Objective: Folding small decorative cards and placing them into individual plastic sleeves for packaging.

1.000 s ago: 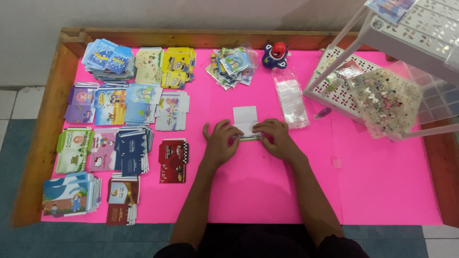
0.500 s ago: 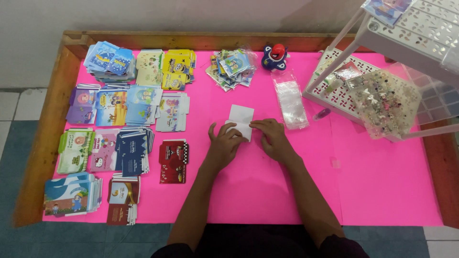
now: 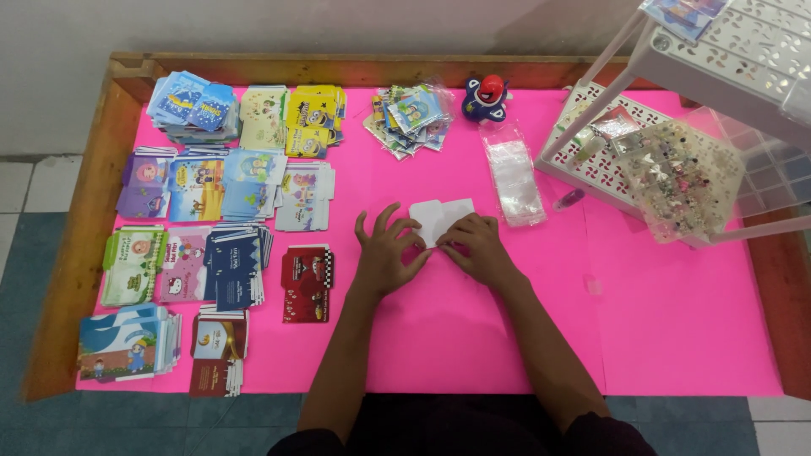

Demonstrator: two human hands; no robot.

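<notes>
A small white paper piece (image 3: 441, 218) lies on the pink table cover (image 3: 676, 321) near the middle. My left hand (image 3: 389, 252) rests flat with fingers spread, its fingertips on the paper's left edge. My right hand (image 3: 478, 247) presses on the paper's lower right part, fingers curled over it. Both hands touch the paper, which looks tilted and partly folded.
Stacks of colourful printed envelopes (image 3: 211, 228) fill the left side. A loose pile of small packets (image 3: 410, 118) and a round toy (image 3: 485, 96) sit at the back. Clear plastic sleeves (image 3: 514, 173) lie right of my hands. A white perforated rack (image 3: 676, 160) stands at right.
The white paper has turned from upright to tilted and shifted slightly. Both hands moved with it, the right hand now lying over its lower right corner.
</notes>
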